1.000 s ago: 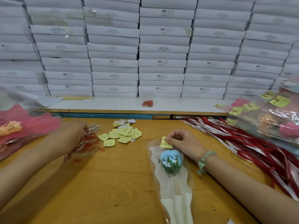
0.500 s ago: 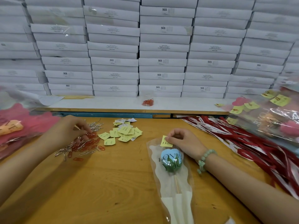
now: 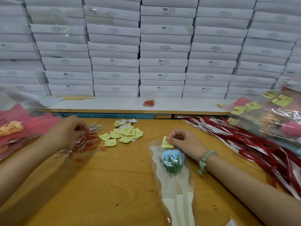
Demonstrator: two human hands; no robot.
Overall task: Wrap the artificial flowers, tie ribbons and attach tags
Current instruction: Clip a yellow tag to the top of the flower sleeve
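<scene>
Along the far left edge of the table (image 3: 114, 185), a heap of pink wrapped flowers (image 3: 27, 126) lies in crinkled film. Beside it the left hand (image 3: 70, 132) reaches down into a scatter of red and silver paper clips (image 3: 84, 145), fingers curled over them; whether a clip is actually pinched cannot be told. Just right of the clips sits a loose pile of yellow tags (image 3: 125, 132). Right of centre lies the blue flower (image 3: 172, 160), a soft-looking head on a thin stick inside a clear printed sleeve (image 3: 154, 154), flat on the wood with the stem toward the person. The right hand (image 3: 184, 142) pinches a single tag (image 3: 167, 142) against the sleeve's upper rim, thumb and forefinger closed on it. The bundle looks very light, and the film is likely slick and quick to crease, so it may skate on the table. The safest hold is probably that rim, where paper and film overlap and a clip can slide over both, not the head. Farther right lie red ribbons (image 3: 244, 144), then finished flowers (image 3: 276, 121) with tags clipped on.
</scene>
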